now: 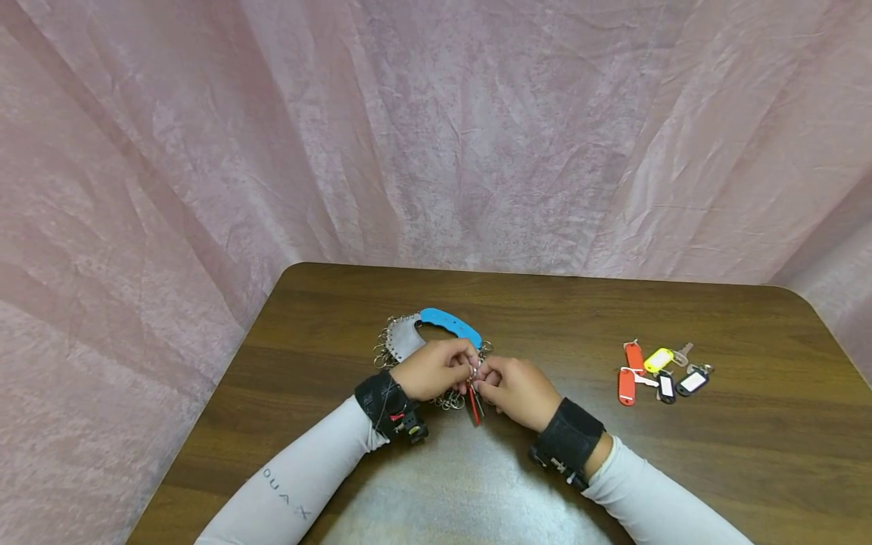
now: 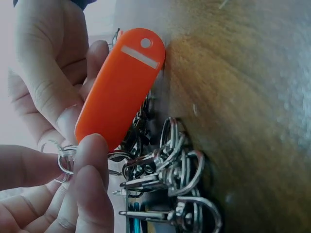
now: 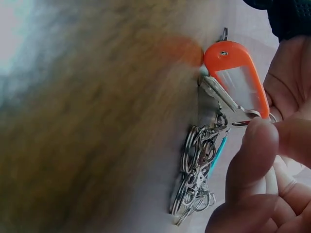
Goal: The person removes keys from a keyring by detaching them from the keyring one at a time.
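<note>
Between my hands, a bright orange key tag (image 2: pixel 119 90) with a white label window hangs by a metal split ring (image 2: pixel 65 160). A silver key (image 3: pixel 221 92) hangs beside the tag. My left hand (image 1: pixel 439 369) pinches the split ring between thumb and finger. From the other side, my right hand (image 1: pixel 518 390) grips the ring at the tag's end with its thumb and fingertips. Under and behind the hands lies a large grey key holder with a blue handle (image 1: pixel 450 324). Metal clips and rings (image 2: pixel 187 174) line its edge, partly hidden by my hands.
To the right on the wooden table (image 1: pixel 749 454) lies a loose group of keys with tags: orange tags (image 1: pixel 626 387), a yellow tag (image 1: pixel 658 359) and black tags (image 1: pixel 692 381). A pink curtain (image 1: pixel 477 136) hangs behind the table's far edge.
</note>
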The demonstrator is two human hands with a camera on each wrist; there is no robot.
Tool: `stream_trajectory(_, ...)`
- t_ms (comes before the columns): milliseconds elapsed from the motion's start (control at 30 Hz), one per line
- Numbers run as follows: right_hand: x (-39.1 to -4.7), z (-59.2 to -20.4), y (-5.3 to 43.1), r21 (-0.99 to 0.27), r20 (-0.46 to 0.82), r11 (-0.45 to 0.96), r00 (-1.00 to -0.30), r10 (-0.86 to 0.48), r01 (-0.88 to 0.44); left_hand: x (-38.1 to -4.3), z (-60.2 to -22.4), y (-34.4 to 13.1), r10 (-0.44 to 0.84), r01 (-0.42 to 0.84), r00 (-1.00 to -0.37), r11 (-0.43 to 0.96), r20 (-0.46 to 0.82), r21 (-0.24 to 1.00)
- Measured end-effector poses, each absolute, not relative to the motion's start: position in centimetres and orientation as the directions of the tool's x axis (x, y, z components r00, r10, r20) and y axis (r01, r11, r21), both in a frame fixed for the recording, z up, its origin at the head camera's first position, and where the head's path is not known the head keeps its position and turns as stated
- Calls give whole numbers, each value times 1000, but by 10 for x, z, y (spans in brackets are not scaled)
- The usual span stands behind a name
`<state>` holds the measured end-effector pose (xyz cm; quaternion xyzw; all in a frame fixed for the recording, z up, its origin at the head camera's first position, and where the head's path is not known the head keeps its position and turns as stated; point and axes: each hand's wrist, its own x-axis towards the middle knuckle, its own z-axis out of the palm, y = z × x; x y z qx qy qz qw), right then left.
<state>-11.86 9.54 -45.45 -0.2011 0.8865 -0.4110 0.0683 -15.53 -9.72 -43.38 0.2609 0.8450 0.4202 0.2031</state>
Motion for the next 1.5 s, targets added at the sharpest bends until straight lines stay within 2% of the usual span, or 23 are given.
stream_trajectory(167, -119, -455, 95, -767, 41, 572, -911, -411, -292, -155, -434, -98, 614, 283, -782, 505, -109, 816)
stream_trajectory(400, -119, -456, 99, -749, 105, 576, -916, -387, -329, -157, -434, -99, 601, 400, -799, 536, -3, 743)
stream_trajectory(533, -119, -456, 102, -774, 105, 550, -919, -379, -315, -159, -434, -100, 592, 424, -806, 544, 26, 724)
stream_trajectory(733, -119, -455, 105, -841, 65, 478, -924, -377, -254, -159, -432, -100, 602, 441, -796, 515, 55, 735)
stream_trajectory(1000, -118, -455, 105, -866, 93, 426, -922, -376, -261, -157, -429, -99, 606, 481, -789, 503, 104, 718)
stream_trajectory(1267, -118, -453, 105, -867, 103, 417, -918, -384, -272, -155, -431, -97, 623, 587, -755, 505, 203, 633)
stream_trajectory(1500, -117, -453, 105, -880, 88, 407, -925, -371, -246, -153, -433, -96, 609, 564, -775, 543, 172, 622)
